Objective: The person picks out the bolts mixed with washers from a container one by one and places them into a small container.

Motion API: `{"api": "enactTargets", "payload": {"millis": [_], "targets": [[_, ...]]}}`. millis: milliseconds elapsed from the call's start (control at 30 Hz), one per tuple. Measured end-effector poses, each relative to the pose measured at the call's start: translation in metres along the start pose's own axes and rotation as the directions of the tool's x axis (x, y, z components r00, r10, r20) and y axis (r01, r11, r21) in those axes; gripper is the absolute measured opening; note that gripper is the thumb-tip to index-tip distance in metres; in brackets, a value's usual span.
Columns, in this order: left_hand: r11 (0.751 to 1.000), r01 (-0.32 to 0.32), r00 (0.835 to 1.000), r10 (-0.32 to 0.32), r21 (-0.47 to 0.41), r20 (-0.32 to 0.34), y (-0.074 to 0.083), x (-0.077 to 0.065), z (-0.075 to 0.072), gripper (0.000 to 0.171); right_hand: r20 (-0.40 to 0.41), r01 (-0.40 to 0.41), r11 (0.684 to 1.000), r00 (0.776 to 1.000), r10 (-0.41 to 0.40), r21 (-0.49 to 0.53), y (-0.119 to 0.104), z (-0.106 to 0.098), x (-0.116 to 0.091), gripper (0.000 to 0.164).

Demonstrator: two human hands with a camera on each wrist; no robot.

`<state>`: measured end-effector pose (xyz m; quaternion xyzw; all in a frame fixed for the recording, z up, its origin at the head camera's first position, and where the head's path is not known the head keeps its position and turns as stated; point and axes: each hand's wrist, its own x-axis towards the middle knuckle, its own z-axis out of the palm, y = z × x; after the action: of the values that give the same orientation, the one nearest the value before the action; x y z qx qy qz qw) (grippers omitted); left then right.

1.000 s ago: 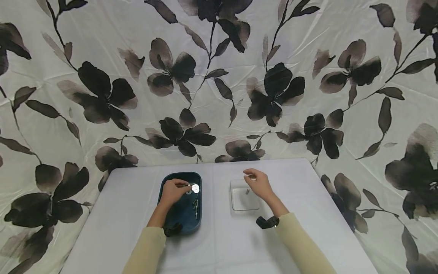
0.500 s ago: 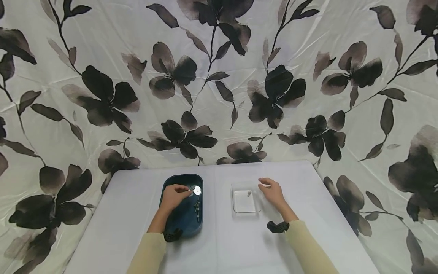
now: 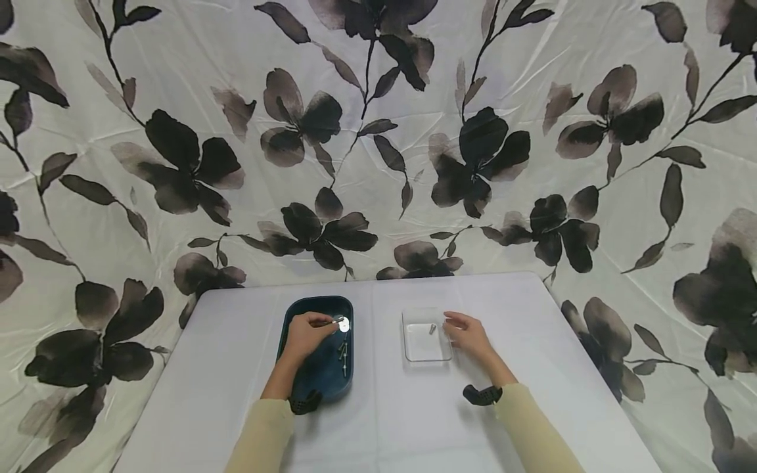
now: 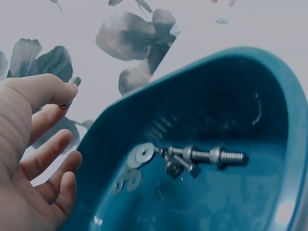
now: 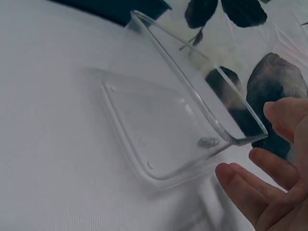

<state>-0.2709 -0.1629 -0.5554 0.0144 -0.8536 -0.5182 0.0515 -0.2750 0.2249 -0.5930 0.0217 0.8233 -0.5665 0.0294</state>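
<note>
Blue, the tray stood at the left, with washers and bolts lying in it. Over it my left hand pinched a small threaded screw between thumb and finger. At the right, my right hand, thumb and fingers apart, was just beside the clear box (whether touching, I couldn't tell), where one metal piece lay.

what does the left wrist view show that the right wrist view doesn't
Left wrist only: the left hand pinching a small silver threaded piece; round metal washers and silver bolts inside the rounded teal tray.
Right wrist only: a clear look at the transparent rectangular box and the right hand.
Both: the tray and grey-flowered cloth.
</note>
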Motion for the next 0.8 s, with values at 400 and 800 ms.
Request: {"api": "enactTargets", "payload": {"millis": [400, 800], "targets": [[0.995, -0.097, 0.995, 0.098, -0.029, 0.035, 0.025, -0.002, 0.022, 0.013, 0.050, -0.033, 0.999, 0.998, 0.035, -0.037, 0.000, 0.001, -0.007, 0.040], [0.980, -0.190, 0.976, 0.195, -0.061, 0.099, 0.054, -0.005, 0.058, 0.007, 0.045, -0.048, 0.999, 0.998, 0.049, -0.012, 0.004, 0.003, -0.008, 0.044]]}}
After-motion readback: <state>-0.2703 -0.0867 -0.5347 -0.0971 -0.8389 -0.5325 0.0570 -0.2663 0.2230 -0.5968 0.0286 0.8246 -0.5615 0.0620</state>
